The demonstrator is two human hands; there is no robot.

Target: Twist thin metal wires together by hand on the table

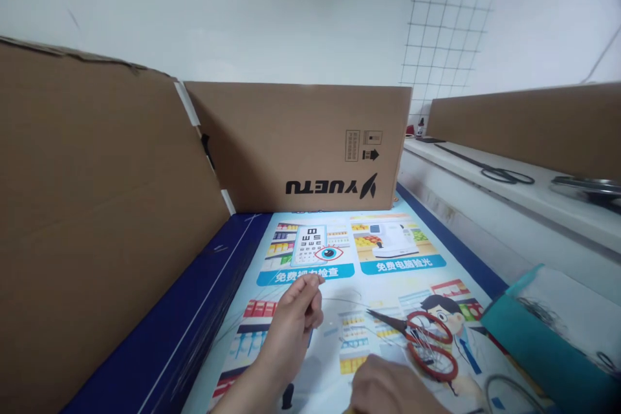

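Note:
My left hand (295,320) is raised over a printed poster sheet (349,272), thumb and forefinger pinched together on a thin dark wire (342,301) that arcs to the right. My right hand (388,388) sits low at the bottom edge, knuckles up, its fingers hidden. Red-handled scissors (422,336) lie on the poster just right of both hands, blades pointing left, with thin wires lying across the handles.
Cardboard walls stand at the left (97,220) and at the back (301,142), the back one printed YUETU upside down. A teal tray (533,336) holds wire bits at the right. On the white ledge (485,187) lie black scissors (504,174).

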